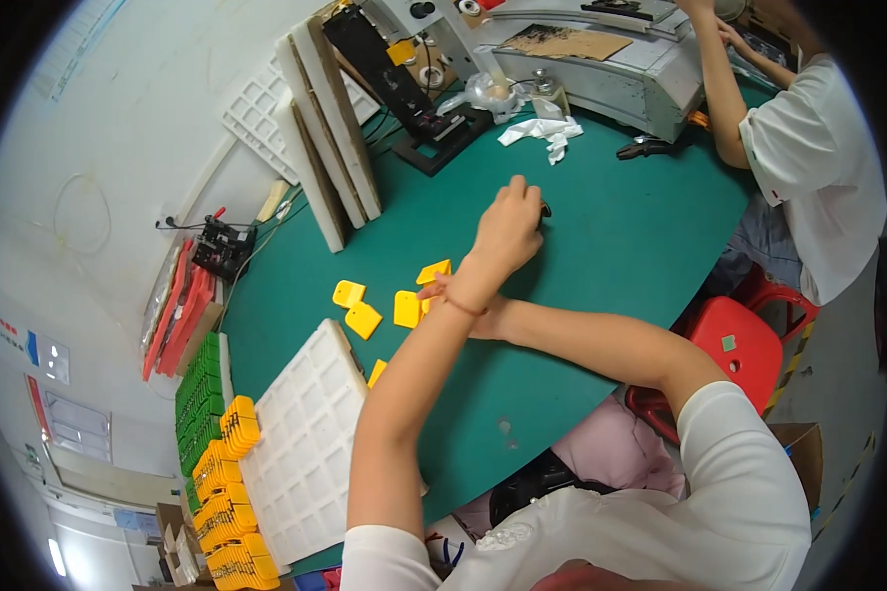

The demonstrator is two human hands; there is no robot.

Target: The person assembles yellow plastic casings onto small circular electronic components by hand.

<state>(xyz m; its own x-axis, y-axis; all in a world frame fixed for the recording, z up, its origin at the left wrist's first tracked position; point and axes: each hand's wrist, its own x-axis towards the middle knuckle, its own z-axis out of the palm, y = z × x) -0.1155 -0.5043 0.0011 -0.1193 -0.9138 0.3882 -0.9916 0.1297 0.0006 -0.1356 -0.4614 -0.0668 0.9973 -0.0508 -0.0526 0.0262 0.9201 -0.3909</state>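
Note:
My left arm crosses over my right one. My left hand is closed above the green tabletop, with a small dark thing showing at its right side; its kind is hidden. A thin band circles the left wrist. Under that forearm my right hand reaches leftward. Its fingertips touch or lie among flat yellow plastic pieces; whether they grip one is hidden. Another yellow piece sits right above those fingertips. Two further yellow pieces lie to the left.
A white gridded tray lies at left, beside stacked yellow pieces and green pieces. Upright white panels, a black stand, crumpled tissue and pliers are farther back. A co-worker sits at right, near a red stool.

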